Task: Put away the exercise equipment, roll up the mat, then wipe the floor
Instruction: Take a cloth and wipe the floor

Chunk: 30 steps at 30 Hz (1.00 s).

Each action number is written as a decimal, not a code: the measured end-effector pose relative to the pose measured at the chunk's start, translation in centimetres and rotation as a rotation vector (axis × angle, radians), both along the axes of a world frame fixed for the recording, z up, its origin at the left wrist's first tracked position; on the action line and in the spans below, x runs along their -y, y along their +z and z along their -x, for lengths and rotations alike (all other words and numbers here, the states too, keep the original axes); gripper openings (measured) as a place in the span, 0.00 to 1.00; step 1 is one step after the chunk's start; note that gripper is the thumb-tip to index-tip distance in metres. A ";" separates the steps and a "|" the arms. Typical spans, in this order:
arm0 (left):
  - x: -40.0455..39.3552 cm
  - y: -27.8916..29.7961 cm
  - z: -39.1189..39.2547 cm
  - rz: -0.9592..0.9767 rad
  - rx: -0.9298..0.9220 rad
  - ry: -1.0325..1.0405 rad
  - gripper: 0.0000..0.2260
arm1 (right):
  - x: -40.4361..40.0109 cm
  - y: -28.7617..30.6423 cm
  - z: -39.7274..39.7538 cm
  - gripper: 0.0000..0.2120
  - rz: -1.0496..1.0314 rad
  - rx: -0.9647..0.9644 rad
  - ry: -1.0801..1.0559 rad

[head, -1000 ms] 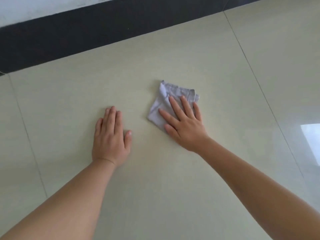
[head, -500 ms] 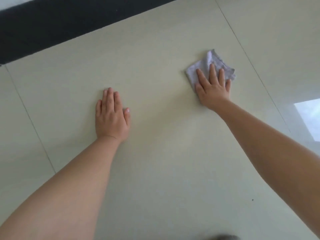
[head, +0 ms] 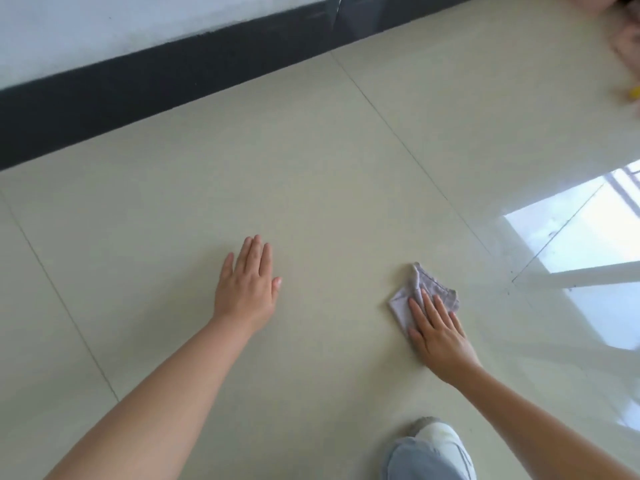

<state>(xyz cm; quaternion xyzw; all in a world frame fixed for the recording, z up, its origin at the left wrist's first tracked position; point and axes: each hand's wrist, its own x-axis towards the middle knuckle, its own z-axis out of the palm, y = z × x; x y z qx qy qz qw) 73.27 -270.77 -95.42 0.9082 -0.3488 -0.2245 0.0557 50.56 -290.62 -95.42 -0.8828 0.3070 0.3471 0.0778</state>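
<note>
Cloth (head: 420,295): a small grey-lilac rag, folded and slightly rumpled, lies flat on the floor (head: 329,174) to the right of centre, just left of the bright window reflection (head: 581,237) on the glossy tiles. Right hand (head: 438,332): laid on the near half of the cloth, fingers straight and slightly spread, palm pressing down (nothing is pinched or curled around); the far corner of the cloth projects beyond the fingertips. Left hand (head: 247,289): released, flat on bare tile well left of the cloth, fingers straight and held together, thumb out to the right; it holds nothing and is well apart from the cloth. Both forearms extend from the near edge of the view. Floor surface: large pale beige tiles with thin grout lines running diagonally. Far side: a dark baseboard (head: 156,88) runs beneath a white wall (head: 104,26). Near edge, right of centre: a white shoe (head: 441,441) with a light blue trouser leg (head: 415,462) over it, resting on the floor near the right forearm.
</note>
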 end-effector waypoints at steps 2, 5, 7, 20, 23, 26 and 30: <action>-0.3 0.7 0.9 -0.095 -0.045 -0.045 0.26 | 0.7 1.3 0.8 0.46 0.016 -0.050 -0.085; -0.7 2.8 1.4 -0.090 -0.034 -0.052 0.26 | 0.2 4.3 -0.6 0.25 0.027 -0.094 -0.210; -0.8 4.6 1.5 -0.061 -0.030 -0.054 0.26 | -0.6 6.2 -2.2 0.27 -0.003 -0.135 -0.180; 0.9 8.7 3.2 -0.052 -0.003 -0.128 0.27 | 0.7 14.5 -2.3 0.23 0.050 -0.339 0.019; 2.0 7.2 3.3 -0.138 -0.003 -0.146 0.26 | 2.8 9.7 -1.5 0.26 0.009 -0.266 0.095; 3.4 5.8 3.0 -0.255 -0.011 -0.151 0.26 | 3.6 4.4 -1.3 0.36 -0.066 -0.169 0.056; 6.4 4.6 1.8 -0.373 -0.007 -0.098 0.26 | 3.9 0.1 -0.7 0.47 -0.072 -0.003 0.034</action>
